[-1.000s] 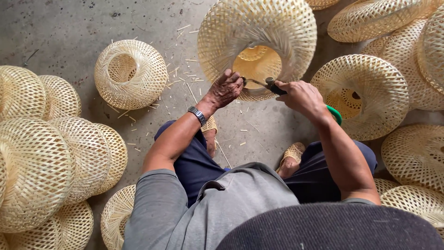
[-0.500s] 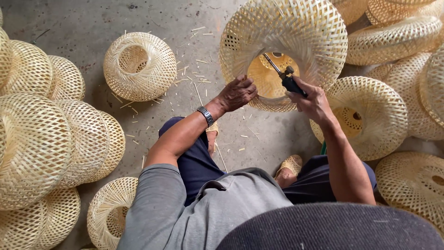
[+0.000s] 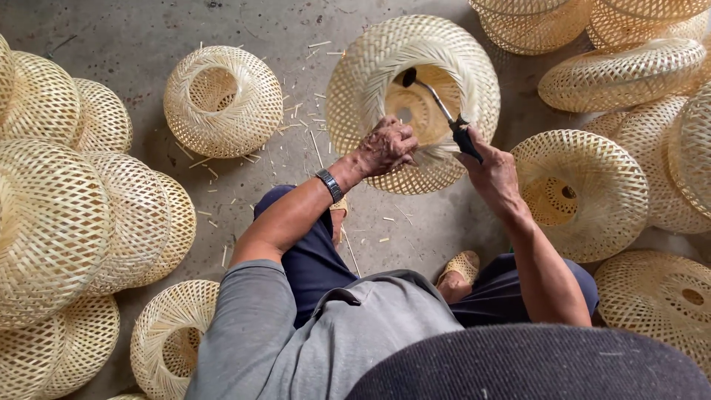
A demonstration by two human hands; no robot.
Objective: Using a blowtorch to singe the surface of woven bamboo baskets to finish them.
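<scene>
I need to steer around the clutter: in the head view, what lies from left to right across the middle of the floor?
Stacked woven baskets → lone round basket → left hand on the held basket → right hand gripping the dark-handled tool → basket with a woven centre.

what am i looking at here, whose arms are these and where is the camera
The camera sits on a person's head and looks down, so the arms are that person's own. They sit on a grey concrete floor strewn with thin bamboo offcuts. The left hand grips the rim of a round pale woven bamboo shade. The right hand holds a black-handled metal tool whose tip reaches inside that shade. Many similar woven shades lie around, such as one to the left.
</scene>
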